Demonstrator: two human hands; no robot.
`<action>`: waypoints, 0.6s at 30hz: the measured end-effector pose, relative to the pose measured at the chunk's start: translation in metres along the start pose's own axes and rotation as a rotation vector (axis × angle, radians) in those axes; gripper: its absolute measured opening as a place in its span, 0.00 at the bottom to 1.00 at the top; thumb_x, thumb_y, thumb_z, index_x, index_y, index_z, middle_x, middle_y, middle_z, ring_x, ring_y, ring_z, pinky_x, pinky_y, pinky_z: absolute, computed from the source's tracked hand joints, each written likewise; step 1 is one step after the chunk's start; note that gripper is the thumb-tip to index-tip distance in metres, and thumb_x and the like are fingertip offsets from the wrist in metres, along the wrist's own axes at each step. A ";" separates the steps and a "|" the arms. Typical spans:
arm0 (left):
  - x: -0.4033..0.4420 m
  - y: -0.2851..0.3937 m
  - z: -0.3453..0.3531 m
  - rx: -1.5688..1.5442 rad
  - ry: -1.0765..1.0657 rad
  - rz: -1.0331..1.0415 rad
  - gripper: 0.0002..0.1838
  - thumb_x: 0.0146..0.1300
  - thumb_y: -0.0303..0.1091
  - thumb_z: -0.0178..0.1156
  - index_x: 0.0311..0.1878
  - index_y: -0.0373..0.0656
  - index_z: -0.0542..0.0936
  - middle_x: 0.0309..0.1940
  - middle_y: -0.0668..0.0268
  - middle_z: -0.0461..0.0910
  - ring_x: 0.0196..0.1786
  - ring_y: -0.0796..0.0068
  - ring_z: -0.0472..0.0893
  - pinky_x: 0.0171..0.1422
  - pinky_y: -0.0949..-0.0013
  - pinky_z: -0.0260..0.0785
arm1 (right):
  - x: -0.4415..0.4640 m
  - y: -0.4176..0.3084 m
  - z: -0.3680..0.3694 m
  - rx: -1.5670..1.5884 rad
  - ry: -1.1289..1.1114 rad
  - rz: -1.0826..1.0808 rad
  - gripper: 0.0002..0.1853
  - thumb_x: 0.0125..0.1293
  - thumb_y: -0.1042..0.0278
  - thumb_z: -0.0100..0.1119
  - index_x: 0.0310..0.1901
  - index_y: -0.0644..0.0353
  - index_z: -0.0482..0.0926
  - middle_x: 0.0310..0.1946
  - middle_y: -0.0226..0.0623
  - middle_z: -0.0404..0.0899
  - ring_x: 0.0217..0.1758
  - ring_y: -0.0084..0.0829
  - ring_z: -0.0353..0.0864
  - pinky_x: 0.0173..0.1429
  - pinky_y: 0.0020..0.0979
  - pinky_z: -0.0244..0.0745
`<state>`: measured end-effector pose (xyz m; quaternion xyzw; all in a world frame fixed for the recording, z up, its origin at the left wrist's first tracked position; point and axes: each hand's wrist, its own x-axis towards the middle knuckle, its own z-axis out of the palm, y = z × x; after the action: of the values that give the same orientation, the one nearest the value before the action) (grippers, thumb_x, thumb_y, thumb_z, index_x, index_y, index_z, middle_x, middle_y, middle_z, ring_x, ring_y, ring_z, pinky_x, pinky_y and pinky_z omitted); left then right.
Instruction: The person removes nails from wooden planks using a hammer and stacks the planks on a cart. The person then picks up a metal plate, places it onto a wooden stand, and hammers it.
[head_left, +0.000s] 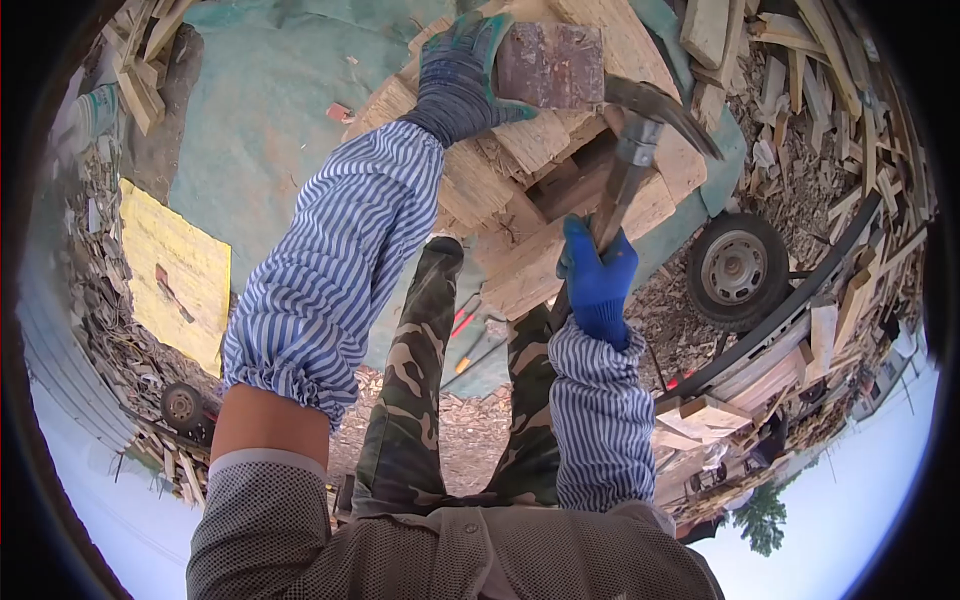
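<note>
My left hand (465, 80), in a grey and green glove, lies at the left side of a reddish-brown block (550, 66), thumb and fingers spread around its edge. The block rests on a stack of rough timber pieces (575, 245). In a blue glove, my right hand (597, 262) is wrapped round the wooden handle of a claw hammer (637, 145). The hammer's head is at the right side of the block, with its curved claw pointing right. Whether the head touches the block I cannot tell.
A green sheet (250, 130) lies under the timber. On the right are a wheel (738, 270) and scrap wood (710, 30). A yellow board (175, 270) lies at the left. Tools with red handles (463, 320) are on the ground between my legs.
</note>
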<state>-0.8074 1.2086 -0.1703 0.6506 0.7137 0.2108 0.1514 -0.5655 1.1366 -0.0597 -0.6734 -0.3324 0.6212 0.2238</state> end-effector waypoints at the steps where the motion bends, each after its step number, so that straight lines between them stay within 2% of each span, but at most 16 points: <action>1: -0.004 0.010 -0.008 -0.002 0.105 0.019 0.56 0.39 0.67 0.75 0.69 0.48 0.67 0.65 0.51 0.69 0.69 0.48 0.68 0.74 0.46 0.56 | -0.014 0.001 -0.007 -0.022 0.021 -0.070 0.07 0.67 0.72 0.65 0.37 0.62 0.74 0.19 0.26 0.71 0.17 0.16 0.67 0.22 0.23 0.62; 2: 0.001 0.019 -0.014 -0.011 0.216 0.045 0.46 0.44 0.65 0.73 0.62 0.43 0.74 0.57 0.47 0.75 0.63 0.46 0.73 0.70 0.48 0.61 | -0.024 -0.002 -0.011 0.024 0.031 -0.077 0.07 0.67 0.72 0.65 0.37 0.62 0.75 0.19 0.26 0.71 0.17 0.16 0.67 0.22 0.23 0.62; 4: 0.007 0.013 -0.014 -0.009 0.236 0.064 0.47 0.44 0.65 0.73 0.62 0.43 0.74 0.57 0.47 0.75 0.64 0.46 0.73 0.70 0.48 0.61 | -0.027 -0.006 -0.004 0.133 0.008 -0.118 0.06 0.68 0.73 0.64 0.38 0.63 0.76 0.19 0.27 0.72 0.18 0.17 0.68 0.22 0.23 0.62; 6: 0.002 -0.001 -0.001 -0.021 0.024 0.055 0.67 0.33 0.71 0.77 0.76 0.51 0.59 0.73 0.52 0.61 0.75 0.49 0.61 0.79 0.44 0.50 | -0.019 0.004 0.000 0.183 -0.024 -0.047 0.06 0.68 0.72 0.63 0.38 0.64 0.76 0.19 0.29 0.72 0.17 0.19 0.69 0.22 0.25 0.65; 8: 0.000 -0.005 0.005 -0.009 -0.013 0.009 0.67 0.33 0.71 0.77 0.76 0.50 0.58 0.73 0.51 0.61 0.76 0.49 0.59 0.80 0.44 0.48 | -0.008 0.007 0.009 0.215 -0.016 0.047 0.06 0.67 0.72 0.62 0.38 0.64 0.77 0.19 0.32 0.73 0.17 0.23 0.71 0.21 0.27 0.68; 9: -0.001 -0.002 0.006 -0.009 -0.031 -0.012 0.68 0.34 0.71 0.77 0.77 0.49 0.58 0.73 0.51 0.60 0.77 0.48 0.59 0.80 0.44 0.47 | 0.000 0.006 0.013 0.094 -0.002 0.167 0.06 0.67 0.71 0.61 0.39 0.64 0.78 0.19 0.32 0.73 0.16 0.25 0.71 0.21 0.29 0.68; 13: -0.008 0.008 0.003 0.057 -0.019 -0.044 0.67 0.36 0.71 0.76 0.77 0.46 0.57 0.74 0.53 0.60 0.78 0.49 0.56 0.82 0.43 0.42 | 0.006 -0.008 0.003 0.193 0.016 0.205 0.11 0.64 0.66 0.67 0.41 0.65 0.78 0.18 0.34 0.74 0.15 0.28 0.72 0.19 0.30 0.68; 16: -0.007 0.012 -0.001 0.079 -0.076 -0.056 0.67 0.37 0.71 0.76 0.77 0.49 0.56 0.75 0.52 0.58 0.78 0.48 0.56 0.81 0.42 0.44 | 0.000 -0.014 -0.005 0.241 0.031 0.183 0.11 0.64 0.66 0.67 0.40 0.65 0.78 0.18 0.33 0.74 0.14 0.27 0.72 0.19 0.29 0.68; 18: -0.005 0.002 -0.014 -0.035 -0.064 -0.053 0.60 0.44 0.71 0.72 0.76 0.47 0.60 0.74 0.52 0.61 0.77 0.49 0.57 0.80 0.42 0.46 | -0.011 -0.016 -0.011 0.211 0.054 0.184 0.11 0.65 0.66 0.67 0.38 0.65 0.77 0.18 0.33 0.73 0.15 0.27 0.72 0.19 0.29 0.68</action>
<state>-0.8123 1.2025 -0.1571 0.6351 0.7218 0.1981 0.1910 -0.5579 1.1407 -0.0397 -0.6904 -0.1958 0.6522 0.2443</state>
